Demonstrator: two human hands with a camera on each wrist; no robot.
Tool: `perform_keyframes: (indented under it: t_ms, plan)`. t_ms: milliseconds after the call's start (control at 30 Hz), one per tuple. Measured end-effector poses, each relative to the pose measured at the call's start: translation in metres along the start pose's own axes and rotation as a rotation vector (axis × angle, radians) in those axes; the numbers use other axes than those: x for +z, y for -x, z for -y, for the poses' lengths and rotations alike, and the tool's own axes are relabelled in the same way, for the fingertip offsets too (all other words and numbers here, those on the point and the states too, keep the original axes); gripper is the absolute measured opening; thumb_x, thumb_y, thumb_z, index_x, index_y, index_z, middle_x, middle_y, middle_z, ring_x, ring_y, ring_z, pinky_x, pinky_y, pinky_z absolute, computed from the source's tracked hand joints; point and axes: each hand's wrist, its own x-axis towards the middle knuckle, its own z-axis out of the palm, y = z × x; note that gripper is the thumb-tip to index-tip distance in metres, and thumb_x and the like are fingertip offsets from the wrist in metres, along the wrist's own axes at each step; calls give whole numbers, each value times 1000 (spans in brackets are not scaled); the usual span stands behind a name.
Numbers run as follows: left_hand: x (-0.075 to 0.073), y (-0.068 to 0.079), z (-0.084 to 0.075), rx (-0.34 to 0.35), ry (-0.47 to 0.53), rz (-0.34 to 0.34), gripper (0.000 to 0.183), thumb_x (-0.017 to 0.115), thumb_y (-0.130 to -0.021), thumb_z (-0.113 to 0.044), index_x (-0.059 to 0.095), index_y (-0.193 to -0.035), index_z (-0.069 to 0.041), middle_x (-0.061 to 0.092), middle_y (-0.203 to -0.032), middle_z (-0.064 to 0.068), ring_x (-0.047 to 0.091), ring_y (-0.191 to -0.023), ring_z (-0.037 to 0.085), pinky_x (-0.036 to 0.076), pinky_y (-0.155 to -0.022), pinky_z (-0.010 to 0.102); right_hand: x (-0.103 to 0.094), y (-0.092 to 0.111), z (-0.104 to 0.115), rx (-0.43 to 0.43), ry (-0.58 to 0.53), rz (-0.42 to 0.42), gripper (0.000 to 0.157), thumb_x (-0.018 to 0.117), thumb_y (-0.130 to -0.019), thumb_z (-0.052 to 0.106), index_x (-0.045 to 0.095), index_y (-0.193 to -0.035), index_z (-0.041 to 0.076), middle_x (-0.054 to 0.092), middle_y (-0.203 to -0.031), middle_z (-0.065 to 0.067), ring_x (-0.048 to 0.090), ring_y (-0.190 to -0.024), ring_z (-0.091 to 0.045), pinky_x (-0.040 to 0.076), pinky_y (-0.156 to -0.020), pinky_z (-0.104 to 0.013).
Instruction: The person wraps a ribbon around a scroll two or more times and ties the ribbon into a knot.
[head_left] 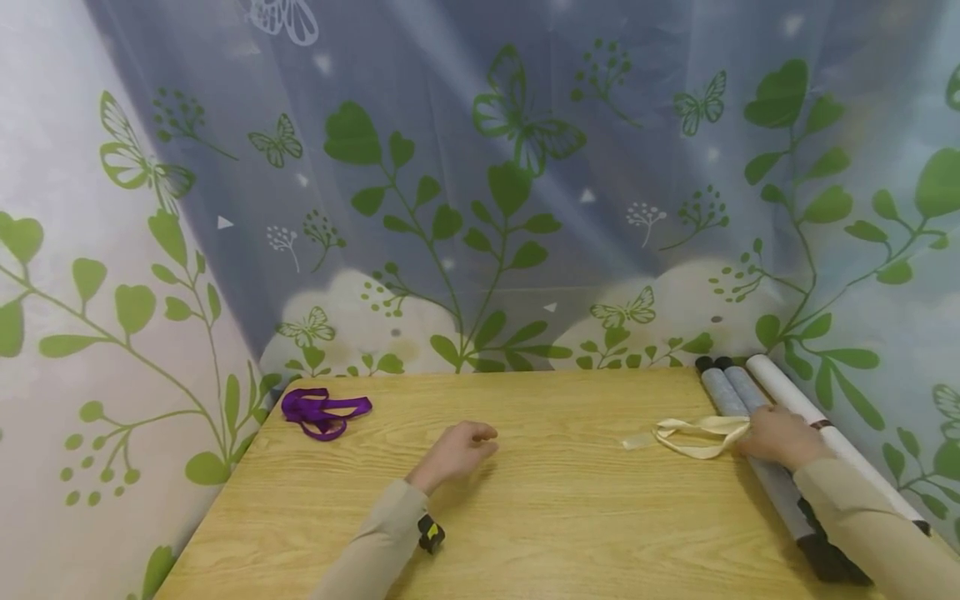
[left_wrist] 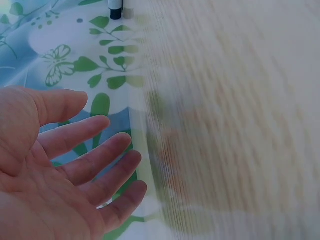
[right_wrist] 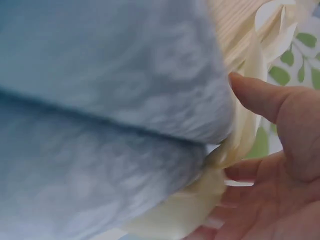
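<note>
My right hand (head_left: 783, 435) reaches over two grey rolls (head_left: 780, 492) with black ends, on the right of the table. Its thumb and fingers close round part of a cream ribbon (head_left: 705, 437); the rest of the ribbon lies in a loose loop to the left. Up close in the right wrist view, the ribbon (right_wrist: 255, 62) runs along the side of the grey rolls (right_wrist: 125, 75), and some fingertips are hidden behind it. Over the middle of the table hovers my left hand (head_left: 457, 454), holding nothing, its fingers loosely spread in the left wrist view.
A white roll (head_left: 795, 392) with a brown band lies beside the grey ones, along the right side. Purple ribbon (head_left: 322, 412) is bunched at the table's far left corner. A small translucent piece (head_left: 637, 442) lies near the cream ribbon. Patterned curtains (head_left: 450, 167) border the wooden table (head_left: 540, 517).
</note>
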Motion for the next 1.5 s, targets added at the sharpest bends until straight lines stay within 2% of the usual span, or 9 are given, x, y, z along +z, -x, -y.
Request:
perform_keyframes:
  t_ms: [167,400,567,633,767,1033,1267,1400,1500]
  plan:
    - [-5,-1,6,0,-32,-27,35,54,-100,-18,61,-127,4,61,-131,21,59,-119,38,49,-99,51,1,0,21,0,99,-26,34,61,-84,33,62,-85,-1,56,-94,-33,51,-89,-54,42,-70,-70]
    - [-19,1,20,-17,-73,-72,34,55,-100,-16,62,-125,6,64,-124,21,62,-112,35,51,-94,49,10,-2,52,-32,119,-60,40,63,-87,34,66,-104,-3,54,-115,-37,39,-114,-63,18,-85,-87]
    - [-30,2,30,-54,-60,-137,31,57,-99,-14,63,-121,6,67,-116,19,63,-107,33,52,-92,48,23,-7,72,-158,94,-126,45,63,-89,33,64,-112,-5,61,-111,-30,52,-106,-55,34,-87,-78]
    - [-33,3,33,-75,-58,-154,30,58,-98,-15,64,-120,5,68,-115,17,64,-105,32,52,-91,47,28,-9,79,-213,80,-158,44,64,-89,31,65,-112,-6,63,-108,-27,58,-99,-50,45,-82,-69]
    - [-40,4,39,-90,-62,-183,28,59,-98,-13,65,-118,5,69,-113,17,65,-104,33,53,-89,47,37,-12,91,-283,40,-175,40,66,-89,27,66,-112,-6,67,-105,-25,65,-91,-41,53,-74,-56]
    - [-55,9,49,-131,-154,-258,25,60,-96,-11,67,-111,7,71,-104,20,68,-90,30,56,-79,45,47,-15,116,-325,-65,-130,40,60,-94,23,64,-121,-6,68,-114,-23,66,-101,-40,53,-84,-55]
    - [-74,13,57,-181,-272,-309,29,58,-96,-9,64,-114,12,68,-109,28,68,-91,35,56,-79,47,50,-18,134,-347,-130,-131,38,60,-95,24,65,-120,-4,67,-117,-23,65,-104,-40,53,-86,-55]
    - [-84,20,64,-273,-364,-341,30,60,-95,-12,65,-115,10,67,-112,28,67,-79,29,56,-69,44,57,-19,148,-353,-173,-121,37,60,-95,24,66,-119,-4,68,-116,-22,67,-101,-38,54,-84,-53]
    - [-89,25,67,-350,-436,-366,28,61,-93,-16,67,-108,7,66,-113,28,64,-80,32,55,-65,47,62,-18,160,-359,-191,-124,35,61,-95,23,67,-118,-3,69,-115,-21,68,-100,-36,54,-84,-52]
